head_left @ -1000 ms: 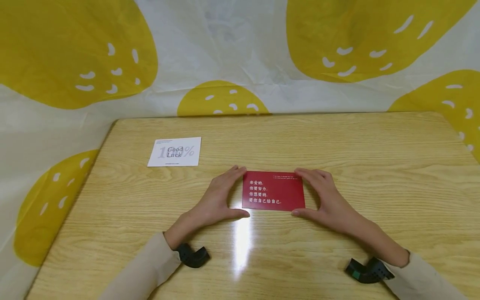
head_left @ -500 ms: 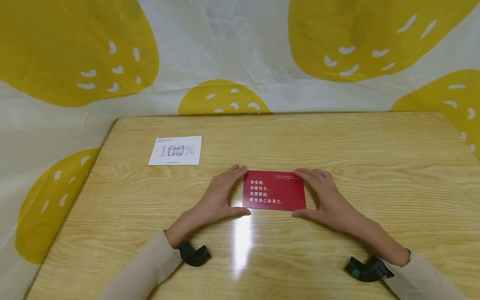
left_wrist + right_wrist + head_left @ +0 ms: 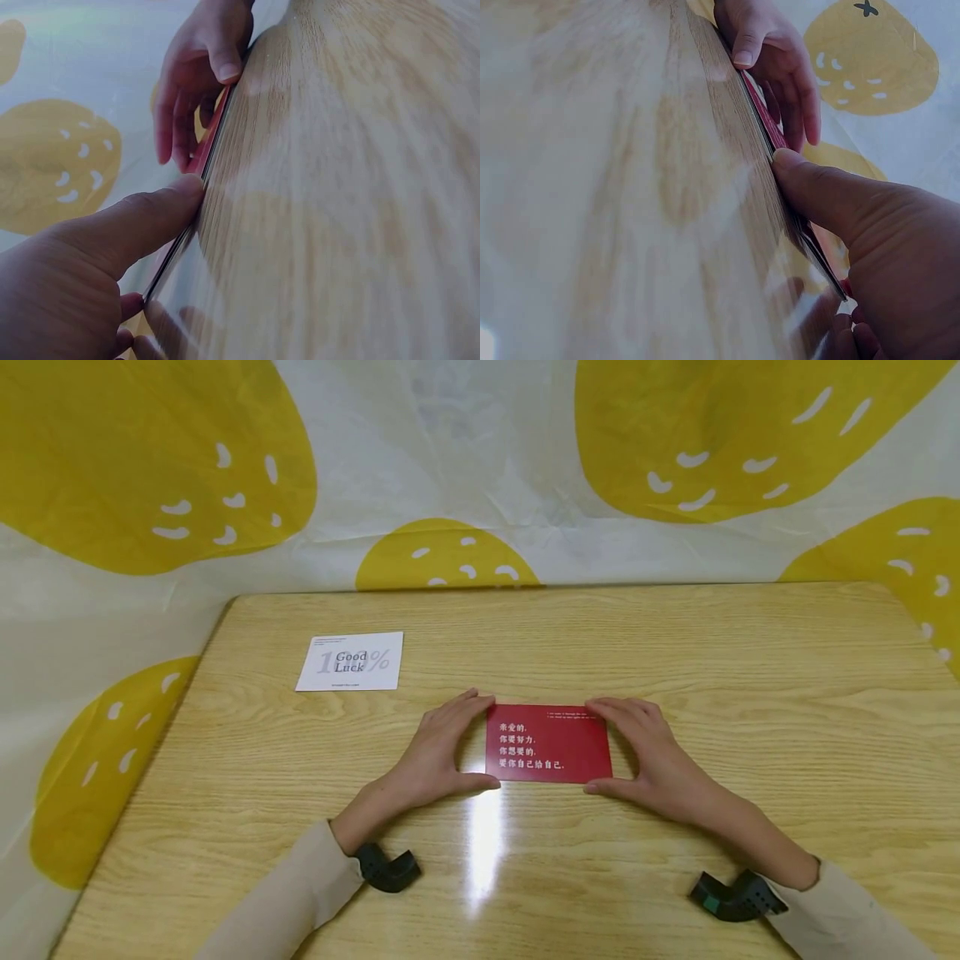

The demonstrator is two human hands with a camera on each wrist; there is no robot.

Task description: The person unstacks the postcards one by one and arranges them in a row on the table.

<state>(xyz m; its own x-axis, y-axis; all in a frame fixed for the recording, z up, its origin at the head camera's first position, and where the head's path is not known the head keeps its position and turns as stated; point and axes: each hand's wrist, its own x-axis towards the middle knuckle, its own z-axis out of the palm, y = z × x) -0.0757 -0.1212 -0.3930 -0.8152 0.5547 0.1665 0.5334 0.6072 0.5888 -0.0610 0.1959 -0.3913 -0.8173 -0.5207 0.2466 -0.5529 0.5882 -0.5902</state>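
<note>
Red card (image 3: pixel 550 743): right between the two hands it sits, about midway between the left and right edges of the worktop (image 3: pixel 675 643), well apart from the far edge, white lettering facing up, long sides roughly parallel to that far edge.

Left hand (image 3: pixel 425 764): here on the card's left end, fingertips at the far left corner, thumb against the near side by the near left corner; the fingers pinch the card between them.

Right hand (image 3: pixel 663 767): the mirror of it, fingertips at the far right corner, thumb by the near right corner, pinching too!

Gap at the palms: both short ends of the card stand clear of the curve between thumb and index finger.

Wrist views: the card shows almost edge-on, low over the wood; whether its underside touches all along, one cannot tell.

White card (image 3: pixel 350 662): over toward the worktop's far left corner, lying flat, "Good Luck" printed across a pale "100%", apart from the left hand.

Patterned cloth (image 3: pixel 465 468): hanging beyond the worktop's far edge, big yellow shapes on white.
</note>
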